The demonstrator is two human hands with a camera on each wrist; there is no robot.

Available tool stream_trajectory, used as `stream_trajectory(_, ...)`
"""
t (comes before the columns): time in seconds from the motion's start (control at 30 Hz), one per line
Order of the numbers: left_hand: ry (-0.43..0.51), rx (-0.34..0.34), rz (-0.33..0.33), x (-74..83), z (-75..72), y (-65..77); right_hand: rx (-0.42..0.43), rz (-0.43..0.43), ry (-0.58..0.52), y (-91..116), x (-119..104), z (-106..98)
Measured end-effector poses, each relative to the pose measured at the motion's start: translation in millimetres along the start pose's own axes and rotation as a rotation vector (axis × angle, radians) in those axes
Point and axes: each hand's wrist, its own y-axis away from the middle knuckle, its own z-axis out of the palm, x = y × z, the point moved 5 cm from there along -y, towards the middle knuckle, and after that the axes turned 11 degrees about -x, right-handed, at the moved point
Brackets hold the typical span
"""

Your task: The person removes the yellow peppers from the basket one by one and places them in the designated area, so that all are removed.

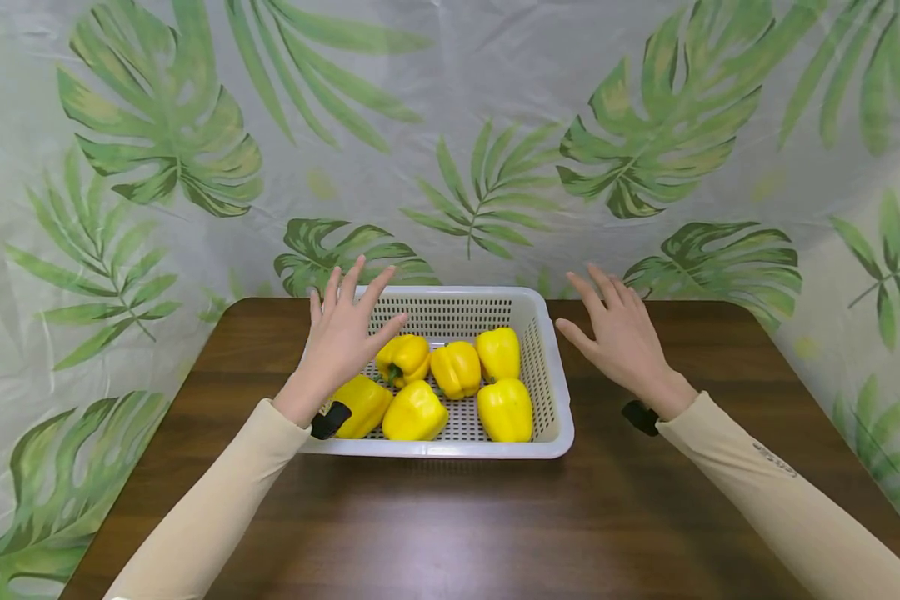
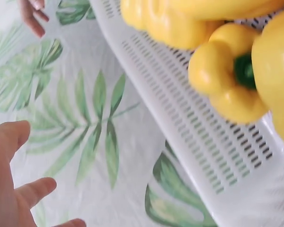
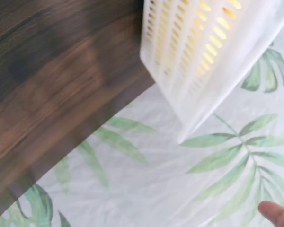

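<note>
A white perforated plastic basket (image 1: 438,448) holds several yellow bell peppers (image 1: 415,412). Over the basket's left end, my left hand (image 1: 342,333) is spread with its fingers straight, gripping nothing. That arm hides part of the basket's left side. My right hand (image 1: 624,337) hovers to the right of the basket, fingers extended and apart from the rim. In the left wrist view, one pepper (image 2: 229,73) shows its green stem. Only a fingertip and a sliver of the right hand (image 3: 277,213) appear in the right wrist view, beside the basket's outer wall (image 3: 180,52).
The basket stands on a dark brown wooden table (image 1: 435,525), close to its far edge. Behind and around it hangs a pale grey curtain (image 1: 487,50) printed with green leaves. Black straps (image 1: 641,417) are on the wrists.
</note>
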Motion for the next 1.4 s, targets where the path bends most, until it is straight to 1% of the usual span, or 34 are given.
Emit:
stream_trajectory(0.17,0.043,0.019,0.022,-16.5,-13.7,9.1,0.039,-0.085,-0.055,-6,-13,-2)
stream_trajectory(0.23,0.072,0.023,0.025,-24.2,-18.2,12.6,0.042,-0.109,-0.086,-9,-19,-2)
stream_trajectory(0.33,0.122,0.009,0.025,-35.9,-23.6,18.2,0.030,-0.138,-0.134,-13,-26,-2)
stream_trajectory(0.43,0.163,-0.027,0.024,-47.3,-27.0,23.4,0.004,-0.157,-0.187,-17,-33,-1)
stream_trajectory(0.53,0.196,-0.076,0.007,-59.4,-28.8,28.0,-0.033,-0.171,-0.238,-22,-41,1)
stream_trajectory(0.63,0.221,-0.125,-0.014,-73.1,-28.5,32.5,-0.073,-0.184,-0.285,-26,-49,4)
stream_trajectory(0.7,0.235,-0.151,-0.015,-82.9,-27.0,35.1,-0.092,-0.190,-0.312,-29,-54,6)
stream_trajectory(0.87,0.298,-0.200,0.004,-104.5,-17.6,41.4,-0.115,-0.204,-0.375,-33,-66,11)
stream_trajectory(1.0,0.398,-0.243,0.019,-116.2,-5.1,44.1,-0.140,-0.200,-0.428,-38,-73,15)
stream_trajectory(1.13,0.495,-0.279,0.025,-124.3,9.2,44.0,-0.162,-0.205,-0.476,-43,-79,22)
stream_trajectory(1.3,0.614,-0.315,0.039,-129.5,27.3,41.3,-0.171,-0.228,-0.517,-49,-85,32)
stream_trajectory(1.4,0.694,-0.344,0.038,-131.8,38.9,38.3,-0.180,-0.228,-0.542,-52,-88,38)
